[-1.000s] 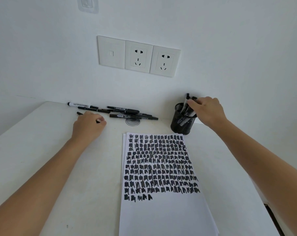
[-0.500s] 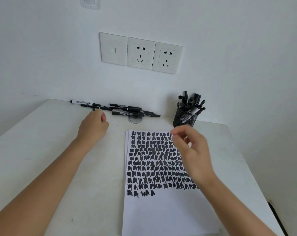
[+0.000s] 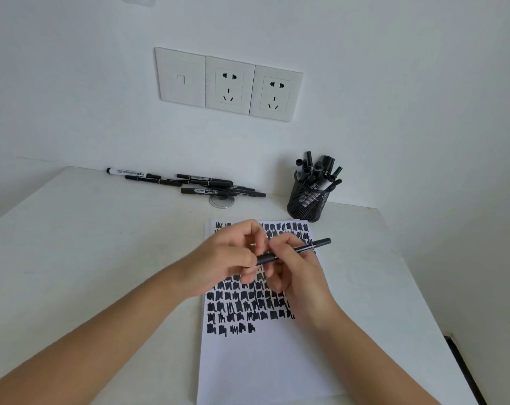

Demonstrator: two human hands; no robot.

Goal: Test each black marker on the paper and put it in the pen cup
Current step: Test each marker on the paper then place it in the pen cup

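Both hands meet over the white paper (image 3: 265,361), which is covered with rows of black scribbles. A black marker (image 3: 312,247) lies across them, its free end pointing up and right. My left hand (image 3: 227,258) pinches the marker's left end, and my right hand (image 3: 294,270) grips its middle. The black mesh pen cup (image 3: 306,203) stands behind the paper to the right, holding several markers. More black markers (image 3: 215,187) lie in a loose pile near the wall.
A white table (image 3: 87,258) stands against a white wall with a row of sockets (image 3: 230,83). A round cable grommet (image 3: 222,201) sits under the marker pile. The table's right edge drops off beside the paper.
My left hand has come from the marker pile to the paper, bringing a marker. My right hand has left the pen cup and taken hold of that marker.
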